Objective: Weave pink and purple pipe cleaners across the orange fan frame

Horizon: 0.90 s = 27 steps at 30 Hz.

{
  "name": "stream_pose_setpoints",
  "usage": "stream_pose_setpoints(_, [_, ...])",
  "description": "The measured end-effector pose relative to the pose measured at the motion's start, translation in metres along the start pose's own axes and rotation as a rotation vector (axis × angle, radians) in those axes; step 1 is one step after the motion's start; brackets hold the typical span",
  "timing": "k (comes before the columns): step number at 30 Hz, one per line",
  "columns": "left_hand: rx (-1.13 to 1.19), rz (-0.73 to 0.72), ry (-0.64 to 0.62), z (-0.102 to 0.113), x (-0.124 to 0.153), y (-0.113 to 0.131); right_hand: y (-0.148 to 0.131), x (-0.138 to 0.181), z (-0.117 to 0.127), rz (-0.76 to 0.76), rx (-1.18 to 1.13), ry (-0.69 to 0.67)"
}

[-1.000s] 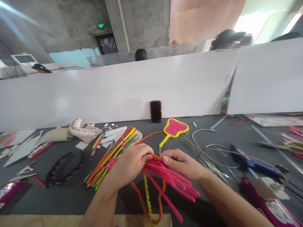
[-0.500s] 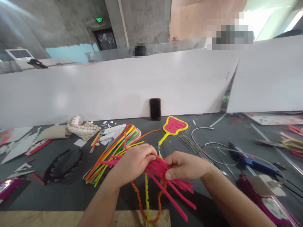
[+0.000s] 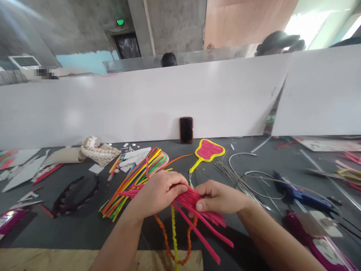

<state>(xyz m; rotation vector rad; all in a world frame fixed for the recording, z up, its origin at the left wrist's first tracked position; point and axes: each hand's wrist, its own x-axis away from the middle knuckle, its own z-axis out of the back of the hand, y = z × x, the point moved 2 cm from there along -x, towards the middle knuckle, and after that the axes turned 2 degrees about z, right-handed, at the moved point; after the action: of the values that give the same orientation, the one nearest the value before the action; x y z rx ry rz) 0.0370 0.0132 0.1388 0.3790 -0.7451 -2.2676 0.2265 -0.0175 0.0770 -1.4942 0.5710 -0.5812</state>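
Between my hands lies a flat row of pink pipe cleaners, their loose ends fanning out to the lower right. My left hand pinches the row on its left side, thumb on top. On the right side, my right hand grips it between thumb and fingers. Below the row hang a twisted orange loop and a twisted yellow stem; how they join it is hidden. Just beyond my hands rests a pink fan shape with a yellow edge and handle. Left of my left hand is a bundle of coloured pipe cleaners.
A phone leans against the white partition. Thin wires, a blue glue gun and a purple power strip lie to the right. A dark headband and paper scraps lie left. People's heads show beyond the partition.
Both hands keep their hold on the pink pipe cleaners, with only slight finger movement. The loose pink ends have shifted a little left. The view has tilted slightly.
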Motion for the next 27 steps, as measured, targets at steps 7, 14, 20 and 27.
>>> stream_pose_setpoints(7, [0.043, 0.027, 0.047, 0.000, 0.000, -0.004, -0.004, -0.003, -0.001, 0.063, -0.002, 0.167])
stream_pose_setpoints(14, [0.022, 0.011, 0.074, 0.002, 0.001, 0.000, 0.006, -0.010, -0.007, 0.032, -0.181, 0.253])
stream_pose_setpoints(20, [-0.066, 0.014, 0.054, 0.000, 0.002, 0.001, 0.001, -0.003, 0.001, 0.012, -0.005, 0.217])
stream_pose_setpoints(27, [-0.048, 0.011, 0.068, 0.000, 0.000, -0.001, -0.009, 0.006, 0.001, -0.122, 0.001, 0.049])
